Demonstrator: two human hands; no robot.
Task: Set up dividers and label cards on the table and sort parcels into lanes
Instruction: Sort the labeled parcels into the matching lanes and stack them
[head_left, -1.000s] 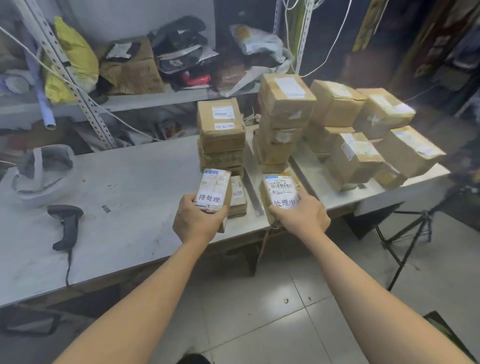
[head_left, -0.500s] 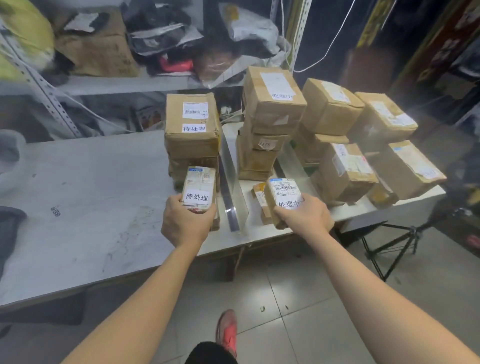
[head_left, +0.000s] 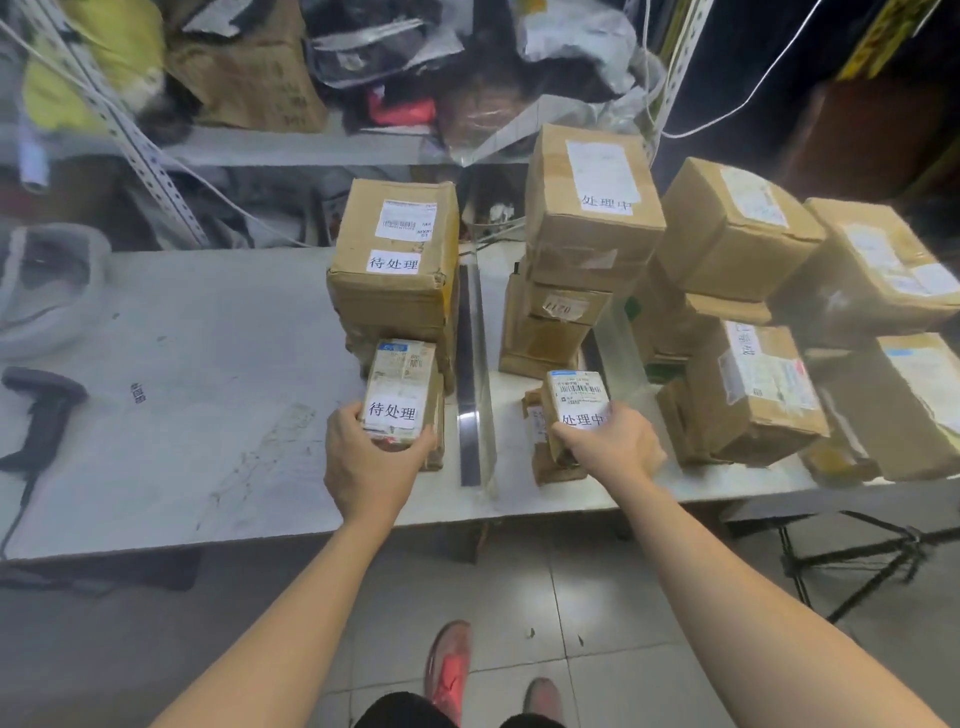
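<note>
Both hands stay almost where they were half a second ago, each holding its small parcel beside the divider. The view has swung a little, so the black handheld scanner (head_left: 41, 410) shows again at the left edge of the grey-white table (head_left: 208, 364).

The left hand (head_left: 371, 462) grips from below a small brown cardboard parcel with a white label card reading 待处理 (head_left: 397, 387). This parcel is over the near part of the table, just left of the long clear acrylic divider strip (head_left: 472, 374), in front of a stack of brown cardboard boxes (head_left: 395, 260) that carries the same words. A further small parcel (head_left: 434, 436) lies under it; I cannot tell whether the two touch.

The right hand (head_left: 610, 452) has its fingers curled round a second small brown parcel with a white card reading 处理中 (head_left: 579, 397), just right of that divider, above a flat small package (head_left: 540, 447). Behind it stands a taller stack of taped cardboard boxes (head_left: 587, 208), its top box marked 处理中. A second clear divider panel (head_left: 618, 338) stands to the right of this stack, and beyond it more brown boxes (head_left: 753, 389) are piled in the last lane.

At the far left of the table sits a pale rounded thing (head_left: 47, 291), perhaps a helmet; it is too blurred to tell. Below, two red shoes (head_left: 449, 670) stand on the tiled floor.
</note>
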